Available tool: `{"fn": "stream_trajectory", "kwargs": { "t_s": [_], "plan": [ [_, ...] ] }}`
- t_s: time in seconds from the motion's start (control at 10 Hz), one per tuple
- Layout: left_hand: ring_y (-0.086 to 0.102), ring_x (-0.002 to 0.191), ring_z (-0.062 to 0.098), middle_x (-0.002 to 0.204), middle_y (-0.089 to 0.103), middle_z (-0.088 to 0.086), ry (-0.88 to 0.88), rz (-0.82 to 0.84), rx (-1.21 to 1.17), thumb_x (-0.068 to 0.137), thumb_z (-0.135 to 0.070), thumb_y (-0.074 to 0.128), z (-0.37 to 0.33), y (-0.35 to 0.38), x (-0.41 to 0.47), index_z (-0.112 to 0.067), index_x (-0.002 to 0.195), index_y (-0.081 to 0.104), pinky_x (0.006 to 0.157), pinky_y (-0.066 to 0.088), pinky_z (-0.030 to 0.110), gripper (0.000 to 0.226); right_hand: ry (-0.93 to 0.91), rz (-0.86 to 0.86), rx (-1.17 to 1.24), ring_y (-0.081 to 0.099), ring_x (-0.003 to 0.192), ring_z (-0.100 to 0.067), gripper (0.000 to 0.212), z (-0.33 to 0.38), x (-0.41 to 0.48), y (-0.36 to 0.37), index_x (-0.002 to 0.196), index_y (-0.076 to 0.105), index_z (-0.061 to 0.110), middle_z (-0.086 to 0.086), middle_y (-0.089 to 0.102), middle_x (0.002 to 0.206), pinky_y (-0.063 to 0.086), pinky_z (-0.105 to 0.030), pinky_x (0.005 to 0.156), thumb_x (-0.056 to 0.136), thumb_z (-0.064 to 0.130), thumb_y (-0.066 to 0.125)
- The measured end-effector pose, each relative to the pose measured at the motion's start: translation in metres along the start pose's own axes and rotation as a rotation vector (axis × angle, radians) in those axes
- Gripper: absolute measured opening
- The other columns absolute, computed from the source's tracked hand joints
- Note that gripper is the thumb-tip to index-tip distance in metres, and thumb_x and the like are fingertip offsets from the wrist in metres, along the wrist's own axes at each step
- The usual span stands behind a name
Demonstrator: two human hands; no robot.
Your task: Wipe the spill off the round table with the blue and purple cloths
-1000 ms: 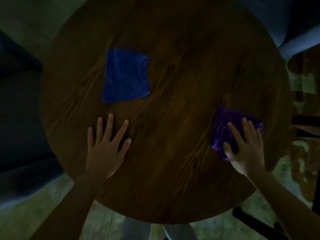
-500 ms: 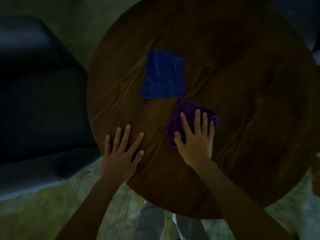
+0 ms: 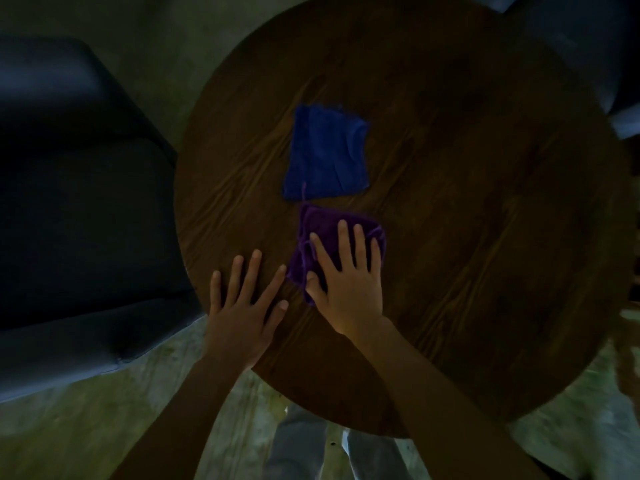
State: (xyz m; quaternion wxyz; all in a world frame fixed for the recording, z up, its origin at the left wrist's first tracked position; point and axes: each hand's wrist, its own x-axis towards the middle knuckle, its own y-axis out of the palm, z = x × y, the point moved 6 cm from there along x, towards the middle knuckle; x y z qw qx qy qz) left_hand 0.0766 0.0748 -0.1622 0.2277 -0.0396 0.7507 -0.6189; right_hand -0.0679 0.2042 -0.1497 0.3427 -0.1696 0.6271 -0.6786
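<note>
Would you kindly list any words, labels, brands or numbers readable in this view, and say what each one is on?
None: no text shows on the blue cloth, the purple cloth, the round table or the dark seat; the picture is dim.

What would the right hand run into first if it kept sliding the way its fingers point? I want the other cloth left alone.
The right hand, pressing the purple cloth, points up the table. The blue cloth lies just ahead, so the purple cloth's front edge would probably meet it first.
</note>
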Motion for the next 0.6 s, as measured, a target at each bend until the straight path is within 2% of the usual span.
{"fn": "stream_trajectory", "kwargs": {
  "t_s": [0.2, 0.4, 0.5, 0.6],
  "plan": [
    [0.001, 0.157, 0.031, 0.171, 0.004, 0.006, -0.034, 0.000, -0.021, 0.102, -0.062, 0.015, -0.005, -0.007, -0.001, -0.039, 0.161, 0.014, 0.124, 0.003, 0.058, 0.063, -0.022, 0.029, 0.038, 0.014, 0.156, -0.042, 0.069, -0.005, 0.000, -0.001, 0.162, 0.019, 0.036, -0.017, 0.017, 0.169, 0.013, -0.062, 0.124, 0.100, 0.063, 0.027],
    [-0.008, 0.156, 0.028, 0.170, -0.004, 0.004, -0.145, 0.116, -0.093, 0.098, -0.064, 0.008, -0.018, -0.009, -0.024, -0.036, 0.161, 0.009, 0.125, 0.003, 0.055, 0.069, -0.075, 0.154, 0.078, -0.005, 0.157, -0.040, 0.074, -0.014, -0.020, -0.013, 0.162, -0.003, 0.040, -0.017, -0.005, 0.171, 0.003, -0.061, 0.125, 0.100, 0.067, 0.026],
    [-0.002, 0.157, 0.029, 0.170, 0.001, 0.006, -0.181, 0.158, -0.141, 0.095, -0.065, 0.008, -0.030, -0.013, -0.047, -0.033, 0.161, 0.015, 0.125, 0.007, 0.053, 0.074, -0.037, 0.180, 0.128, -0.005, 0.158, -0.038, 0.074, -0.026, -0.052, -0.020, 0.163, 0.001, 0.037, -0.018, -0.005, 0.171, 0.006, -0.059, 0.126, 0.100, 0.063, 0.030],
    [0.008, 0.157, 0.033, 0.170, 0.009, 0.009, -0.186, 0.204, -0.170, 0.095, -0.066, 0.010, -0.044, -0.011, -0.075, -0.030, 0.160, 0.025, 0.123, 0.017, 0.055, 0.076, 0.012, 0.250, 0.165, -0.001, 0.158, -0.037, 0.076, -0.044, -0.099, -0.017, 0.163, 0.006, 0.035, -0.018, -0.002, 0.171, 0.009, -0.056, 0.126, 0.100, 0.056, 0.044]
  ]
}}
